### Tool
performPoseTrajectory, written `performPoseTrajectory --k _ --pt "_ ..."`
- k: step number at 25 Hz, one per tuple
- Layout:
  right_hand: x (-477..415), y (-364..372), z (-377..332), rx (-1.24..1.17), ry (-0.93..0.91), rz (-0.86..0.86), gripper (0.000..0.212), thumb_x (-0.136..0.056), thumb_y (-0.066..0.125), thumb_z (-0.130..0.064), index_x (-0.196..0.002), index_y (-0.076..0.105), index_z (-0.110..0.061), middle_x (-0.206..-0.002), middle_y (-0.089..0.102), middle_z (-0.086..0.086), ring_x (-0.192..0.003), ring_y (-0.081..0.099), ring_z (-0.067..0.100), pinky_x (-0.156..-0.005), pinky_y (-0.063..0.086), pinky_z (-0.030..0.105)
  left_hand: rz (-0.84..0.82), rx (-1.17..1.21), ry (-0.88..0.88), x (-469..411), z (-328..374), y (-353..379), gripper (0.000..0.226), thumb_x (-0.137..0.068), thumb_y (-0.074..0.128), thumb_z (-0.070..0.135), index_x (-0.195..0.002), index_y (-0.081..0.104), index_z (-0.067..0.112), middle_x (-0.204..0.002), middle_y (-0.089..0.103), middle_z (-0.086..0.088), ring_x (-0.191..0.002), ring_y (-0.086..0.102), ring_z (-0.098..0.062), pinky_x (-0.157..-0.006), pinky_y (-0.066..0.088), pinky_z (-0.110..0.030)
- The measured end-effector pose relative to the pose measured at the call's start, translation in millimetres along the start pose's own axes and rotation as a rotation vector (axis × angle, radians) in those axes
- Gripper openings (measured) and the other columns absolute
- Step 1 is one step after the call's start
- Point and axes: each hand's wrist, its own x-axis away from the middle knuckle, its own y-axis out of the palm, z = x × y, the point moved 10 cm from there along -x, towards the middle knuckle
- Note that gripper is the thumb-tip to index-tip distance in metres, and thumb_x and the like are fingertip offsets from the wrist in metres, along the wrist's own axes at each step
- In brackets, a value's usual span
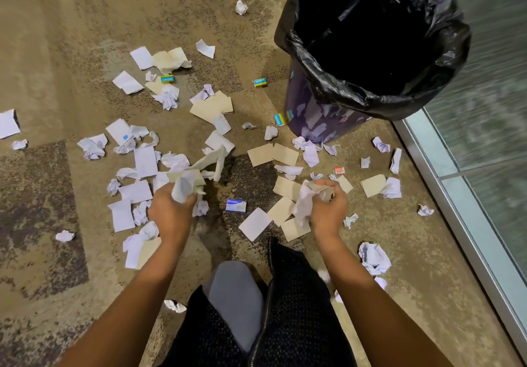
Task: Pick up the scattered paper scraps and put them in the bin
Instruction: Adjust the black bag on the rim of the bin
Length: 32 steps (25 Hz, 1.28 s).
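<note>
My left hand was curled tight round the left bunch of paper, and my right hand gripped the right bunch. I thought both were so full and loose that bits could slip out and fall on the way to the bin. More paper scraps lay all over the middle of the brown patchy carpet, the bin stood at its far right edge, and a glass wall ran along the right side.
</note>
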Motion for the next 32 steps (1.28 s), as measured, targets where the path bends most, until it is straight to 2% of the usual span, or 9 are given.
performPoseTrajectory --k 3,5,9,13,17,19,25,28,32 --pt "4.8 -14.0 -38.1 -0.332 0.107 0.017 0.037 -0.08 0.057 0.013 -0.091 0.062 -0.023 -0.113 0.065 -0.001 -0.111 0.058 0.016 -0.085 0.048 0.014 -0.055 0.213 -0.219 11.9 31.5 3.2 0.055 -0.075 0.076 0.037 -0.121 0.059 0.01 -0.111 0.065 -0.007 -0.099 0.061 -0.029 -0.087 0.053 -0.048" --pt "7.9 -29.7 -84.9 -0.446 0.02 0.017 0.029 -0.081 0.059 0.011 -0.098 0.061 -0.012 -0.112 0.065 -0.004 -0.113 0.057 0.011 -0.098 0.044 0.023 -0.125 0.417 -0.2 20.8 76.9 5.7 0.05 -0.072 0.078 0.04 -0.113 0.062 0.016 -0.102 0.065 0.0 -0.092 0.064 -0.025 -0.081 0.056 -0.047" --pt "10.5 -72.6 -185.8 -0.558 -0.318 0.08 0.019 -0.083 0.065 0.0 -0.097 0.061 -0.012 -0.105 0.064 -0.005 -0.106 0.058 0.008 -0.101 0.044 0.031 -0.207 0.631 0.065 37.4 198.9 -7.1 0.037 -0.069 0.079 0.039 -0.099 0.067 0.019 -0.093 0.071 -0.001 -0.083 0.068 -0.024 -0.058 0.053 -0.033" --pt "-11.7 -99.9 -253.3 -0.558 -0.602 0.255 0.024 -0.081 0.061 0.005 -0.094 0.061 -0.015 -0.105 0.063 0.007 -0.106 0.059 0.017 -0.098 0.045 0.036 -0.116 0.617 0.5 54.0 320.9 -21.6 0.041 -0.073 0.075 0.033 -0.11 0.066 0.017 -0.106 0.067 0.0 -0.092 0.062 -0.015 -0.074 0.049 -0.026" --pt "-64.5 -91.4 -277.9 -0.43 -0.574 0.331 0.027 -0.079 0.056 0.005 -0.095 0.064 -0.015 -0.109 0.06 0.005 -0.103 0.058 0.013 -0.089 0.043 0.014 -0.13 0.465 0.656 47.3 389.2 17.1 0.042 -0.074 0.074 0.019 -0.114 0.064 0.01 -0.119 0.061 -0.004 -0.105 0.055 -0.014 -0.077 0.03 -0.009" --pt "-91.3 -71.1 -275.7 -0.317 -0.506 0.237 0.029 -0.08 0.056 0.002 -0.101 0.064 -0.017 -0.111 0.058 0.004 -0.103 0.056 0.013 -0.081 0.036 0.002 -0.204 0.375 0.67 41.5 399.6 46.0 0.046 -0.073 0.075 0.019 -0.116 0.062 0.009 -0.122 0.06 -0.008 -0.113 0.053 -0.02 -0.077 0.028 -0.009" --pt "-113.5 -40.2 -255.6 -0.104 -0.391 0.005 0.042 -0.085 0.061 -0.014 -0.125 0.055 -0.027 -0.124 0.057 -0.004 -0.109 0.051 0.0 -0.084 0.033 0.006 -0.373 0.356 0.65 39.1 393.3 71.1 0.051 -0.079 0.073 0.029 -0.127 0.06 0.02 -0.145 0.045 -0.004 -0.134 0.041 -0.014 -0.113 0.03 -0.029" --pt "-71.8 -67.1 -262.2 -0.134 -0.588 0.202 0.033 -0.086 0.054 -0.008 -0.117 0.061 -0.018 -0.123 0.057 0.001 -0.117 0.051 0.013 -0.093 0.033 0.011 -0.281 0.54 0.718 48.7 378.3 37.7 0.03 -0.083 0.067 0.02 -0.113 0.069 0.018 -0.133 0.058 0.0 -0.121 0.054 -0.007 -0.099 0.044 -0.018" --pt "6.0 -69.5 -224.9 -0.061 -0.814 0.362 0.028 -0.081 0.051 0.007 -0.1 0.065 -0.008 -0.1 0.054 0.011 -0.096 0.047 0.02 -0.088 0.03 0.014 -0.04 0.574 0.707 49.3 292.8 3.4 0.013 -0.088 0.059 0.012 -0.094 0.071 0.013 -0.106 0.066 0.004 -0.094 0.061 -0.002 -0.074 0.048 -0.009"
